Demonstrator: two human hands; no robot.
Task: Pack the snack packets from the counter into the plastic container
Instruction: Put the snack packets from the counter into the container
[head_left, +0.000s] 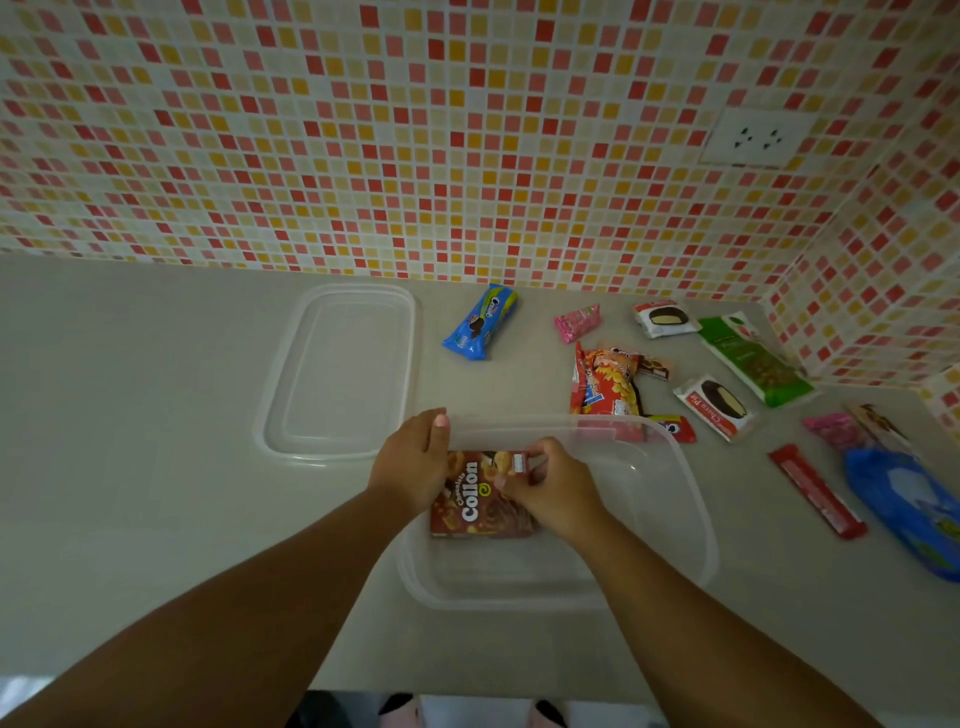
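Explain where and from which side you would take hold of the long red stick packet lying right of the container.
Pinch the red stick packet across its narrow width near the middle, coming from above. It lies flat and slim on the counter, with open space on both long sides, so fingers can probably close over its edges there.

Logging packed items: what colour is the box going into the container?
Brown, with white lettering, on the box; head view.
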